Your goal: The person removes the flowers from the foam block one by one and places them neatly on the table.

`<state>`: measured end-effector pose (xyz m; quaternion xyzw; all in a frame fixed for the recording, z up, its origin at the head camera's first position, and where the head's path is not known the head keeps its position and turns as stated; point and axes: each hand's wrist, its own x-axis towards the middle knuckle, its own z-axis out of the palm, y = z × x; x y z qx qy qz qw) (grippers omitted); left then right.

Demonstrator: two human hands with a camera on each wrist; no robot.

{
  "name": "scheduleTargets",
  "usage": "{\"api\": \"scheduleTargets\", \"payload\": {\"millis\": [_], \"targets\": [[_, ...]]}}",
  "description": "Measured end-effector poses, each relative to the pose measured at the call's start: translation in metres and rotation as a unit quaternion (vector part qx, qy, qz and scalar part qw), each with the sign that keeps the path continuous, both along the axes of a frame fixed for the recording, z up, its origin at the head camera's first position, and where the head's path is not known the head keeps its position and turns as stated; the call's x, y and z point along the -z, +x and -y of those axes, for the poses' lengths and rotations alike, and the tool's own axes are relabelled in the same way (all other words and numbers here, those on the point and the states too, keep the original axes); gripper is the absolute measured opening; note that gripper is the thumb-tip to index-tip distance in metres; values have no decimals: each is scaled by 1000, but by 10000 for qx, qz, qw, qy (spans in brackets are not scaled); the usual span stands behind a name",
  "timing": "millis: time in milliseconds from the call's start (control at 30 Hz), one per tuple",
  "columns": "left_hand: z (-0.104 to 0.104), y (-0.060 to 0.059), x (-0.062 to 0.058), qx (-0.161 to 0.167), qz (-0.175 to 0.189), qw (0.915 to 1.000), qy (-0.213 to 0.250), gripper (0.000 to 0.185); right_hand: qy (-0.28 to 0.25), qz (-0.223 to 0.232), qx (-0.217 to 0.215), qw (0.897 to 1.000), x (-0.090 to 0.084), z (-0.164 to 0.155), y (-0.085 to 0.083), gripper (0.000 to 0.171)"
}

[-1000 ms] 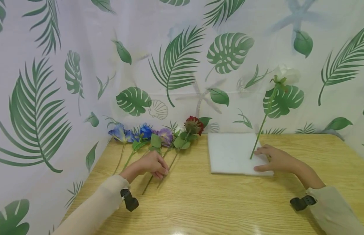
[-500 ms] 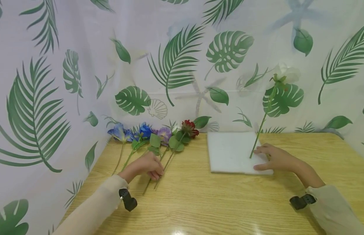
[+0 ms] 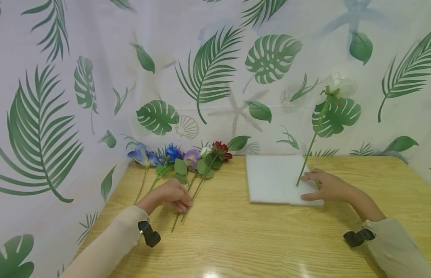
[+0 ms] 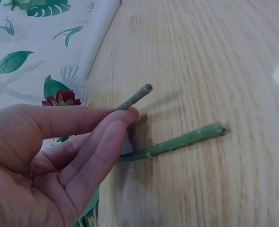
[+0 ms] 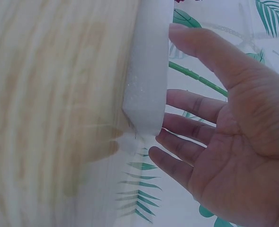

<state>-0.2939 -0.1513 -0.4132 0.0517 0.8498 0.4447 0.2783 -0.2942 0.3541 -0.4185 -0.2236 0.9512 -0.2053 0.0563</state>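
Two hands — left hand (image 3: pixel 172 194) on stem (image 4: pixel 132 99)

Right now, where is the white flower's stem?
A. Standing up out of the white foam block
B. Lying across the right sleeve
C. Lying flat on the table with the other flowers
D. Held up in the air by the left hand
A: the white flower stands on its stem out of the white foam block, beside the right hand resting on that block.
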Motion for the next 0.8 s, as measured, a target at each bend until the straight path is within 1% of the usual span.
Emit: {"api": "scheduleTargets", "payload": {"millis": [200, 333, 667, 800], "targets": [[-4, 1, -3, 33, 112, 9998, -161, 14, -16, 17, 2, 10000, 0, 1, 0, 70], [-3, 0, -2, 52, 153, 9996, -231, 11, -55, 50, 14, 10000, -2, 1, 1, 69], [-1, -3, -2, 157, 293, 9988, -357, 12, -18, 78, 34, 10000, -2, 2, 1, 71], [-2, -2, -2, 207, 239, 9988, -370, 11, -20, 79, 49, 10000, -3, 2, 1, 71]]}}
